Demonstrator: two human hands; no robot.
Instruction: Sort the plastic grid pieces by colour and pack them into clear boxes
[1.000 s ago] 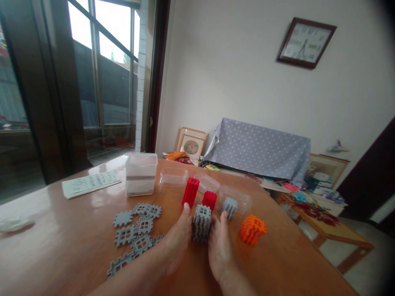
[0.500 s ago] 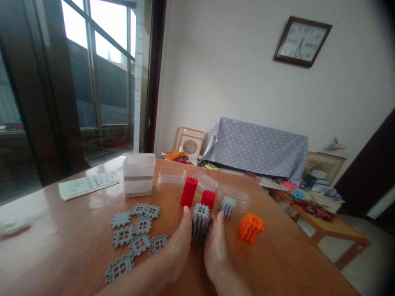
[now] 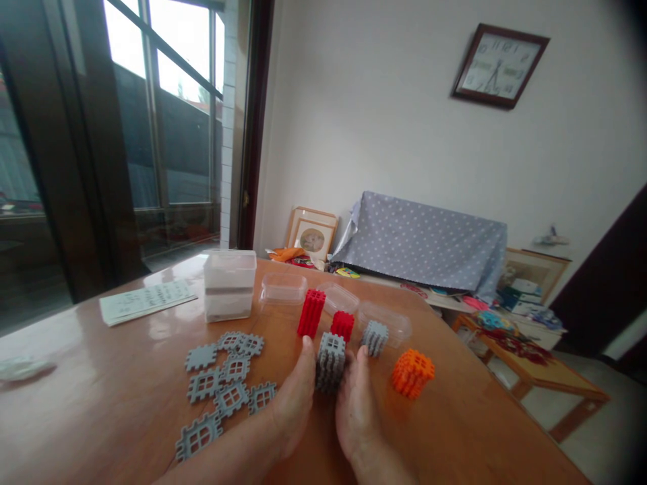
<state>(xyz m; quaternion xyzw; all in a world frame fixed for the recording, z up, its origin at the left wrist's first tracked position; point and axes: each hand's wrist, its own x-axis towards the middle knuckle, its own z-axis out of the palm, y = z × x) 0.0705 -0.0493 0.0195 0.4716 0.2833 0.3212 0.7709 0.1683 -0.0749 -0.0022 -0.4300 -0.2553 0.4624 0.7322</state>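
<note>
A stack of grey interlocking window tiles (image 3: 331,364) stands upright on the table between my two hands. My left hand (image 3: 296,401) cups it from the left and my right hand (image 3: 356,404) from the right, thumbs pointing forward; most of the fingers are hidden. Just behind are a tall red stack (image 3: 311,313) and a shorter red stack (image 3: 342,326). A smaller grey stack (image 3: 375,338) sits past my right thumb, and an orange stack (image 3: 413,373) lies farther right. Several loose grey tiles (image 3: 231,397) are spread left of my left hand, some overlapping.
On the brown table (image 3: 126,391), a clear plastic box (image 3: 230,286) stands at the back left, beside a sheet with writing (image 3: 146,302). Clear shallow trays (image 3: 283,289) lie behind the stacks. A low wooden stool (image 3: 536,360) stands beyond the right edge.
The view has shifted very slightly. My hands stay on either side of the grey stack, and the other pieces keep their places.
</note>
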